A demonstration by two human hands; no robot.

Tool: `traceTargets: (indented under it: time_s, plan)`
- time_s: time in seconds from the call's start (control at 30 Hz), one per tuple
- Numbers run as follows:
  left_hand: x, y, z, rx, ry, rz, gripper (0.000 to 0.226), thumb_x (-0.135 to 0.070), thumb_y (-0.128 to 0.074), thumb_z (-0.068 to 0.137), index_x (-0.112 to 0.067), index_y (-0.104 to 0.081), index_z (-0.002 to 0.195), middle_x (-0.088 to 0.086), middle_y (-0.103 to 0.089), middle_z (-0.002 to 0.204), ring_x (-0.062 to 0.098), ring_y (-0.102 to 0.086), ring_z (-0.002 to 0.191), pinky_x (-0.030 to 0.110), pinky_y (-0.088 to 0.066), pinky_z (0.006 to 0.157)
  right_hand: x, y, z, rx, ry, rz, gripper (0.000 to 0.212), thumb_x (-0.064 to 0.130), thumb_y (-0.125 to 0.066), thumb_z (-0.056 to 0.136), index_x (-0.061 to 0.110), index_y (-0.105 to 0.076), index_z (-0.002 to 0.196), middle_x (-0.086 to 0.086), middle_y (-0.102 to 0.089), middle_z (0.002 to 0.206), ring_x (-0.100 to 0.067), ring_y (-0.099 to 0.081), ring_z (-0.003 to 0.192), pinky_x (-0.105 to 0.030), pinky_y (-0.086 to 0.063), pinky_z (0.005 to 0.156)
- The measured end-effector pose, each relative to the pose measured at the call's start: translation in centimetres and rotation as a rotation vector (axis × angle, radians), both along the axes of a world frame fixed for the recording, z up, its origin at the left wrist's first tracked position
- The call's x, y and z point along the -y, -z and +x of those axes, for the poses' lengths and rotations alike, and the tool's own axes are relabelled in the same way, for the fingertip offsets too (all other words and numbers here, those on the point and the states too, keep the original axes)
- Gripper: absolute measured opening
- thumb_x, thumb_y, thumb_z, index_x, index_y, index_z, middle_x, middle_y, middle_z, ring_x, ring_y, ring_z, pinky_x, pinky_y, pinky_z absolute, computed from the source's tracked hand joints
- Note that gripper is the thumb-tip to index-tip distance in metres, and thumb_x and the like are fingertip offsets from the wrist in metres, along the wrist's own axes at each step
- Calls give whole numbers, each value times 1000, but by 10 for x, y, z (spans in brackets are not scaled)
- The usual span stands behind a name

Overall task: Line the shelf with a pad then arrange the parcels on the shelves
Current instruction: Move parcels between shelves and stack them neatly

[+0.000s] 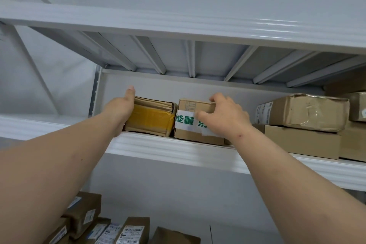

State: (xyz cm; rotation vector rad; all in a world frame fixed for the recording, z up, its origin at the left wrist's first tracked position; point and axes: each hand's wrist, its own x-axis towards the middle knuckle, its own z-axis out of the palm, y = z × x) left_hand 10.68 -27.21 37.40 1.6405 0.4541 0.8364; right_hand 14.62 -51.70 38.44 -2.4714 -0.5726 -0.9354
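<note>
A brown parcel wrapped in yellow tape stands on the white shelf at its left end. My left hand lies flat against that parcel's left side, thumb pointing up. Right beside it sits a cardboard box with white tape and green characters. My right hand grips this box at its right front corner, fingers curled over the top edge and thumb on the front. No pad is visible under the parcels.
Further right on the same shelf, stacked cardboard boxes fill the space. The shelf above hangs low over the parcels. Several labelled parcels lie on the level below. A white upright borders the shelf's left end.
</note>
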Motion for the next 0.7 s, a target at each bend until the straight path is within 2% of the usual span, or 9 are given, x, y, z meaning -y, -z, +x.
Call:
traceTargets:
  time_s: [0.07, 0.2, 0.33, 0.47, 0.57, 0.7]
  plan:
    - [5, 4, 4, -17, -13, 83, 72, -72, -23, 94, -12, -43, 128, 11, -48, 116, 31, -46, 103, 42, -41, 88, 2, 6, 3, 38, -21, 65, 49, 52, -54, 82, 29, -47, 125, 2, -50, 124, -28, -50, 112, -43, -38, 92]
    - [4, 10, 7, -42, 12, 207, 75, -70, -20, 96, -14, -36, 143, 12, -48, 132, 36, -47, 118, 50, -41, 103, 1, 18, 6, 101, -18, 176, 50, 50, -53, 86, 27, -45, 130, 0, -39, 123, -29, -47, 114, -43, -34, 95]
    - [1, 14, 3, -40, 27, 244, 66, -66, -20, 99, -18, -35, 142, 10, -46, 128, 32, -46, 111, 48, -41, 94, -1, 30, 10, 138, -58, 257, 58, 54, -54, 90, 24, -38, 138, 0, -43, 135, -25, -48, 121, -47, -33, 104]
    - [0, 18, -4, -19, 18, 278, 62, -65, -19, 100, -19, -38, 137, 9, -46, 120, 31, -47, 106, 43, -39, 82, 2, 32, 9, 124, -79, 326, 57, 49, -55, 92, 23, -37, 139, -1, -40, 138, -27, -50, 120, -49, -37, 106]
    - [0, 22, -9, -9, 16, 313, 63, -64, -19, 100, -18, -37, 139, 8, -45, 118, 30, -47, 104, 42, -38, 81, 5, 35, 5, 93, -104, 375, 61, 41, -57, 92, 23, -31, 144, -3, -37, 141, -30, -50, 121, -53, -38, 107]
    - [-2, 26, -15, -15, 65, 324, 63, -64, -23, 100, -18, -34, 141, 5, -43, 121, 28, -44, 106, 42, -36, 85, 7, 40, -2, 90, -117, 350, 70, 29, -60, 87, 23, -26, 148, -4, -38, 144, -28, -46, 126, -51, -34, 111]
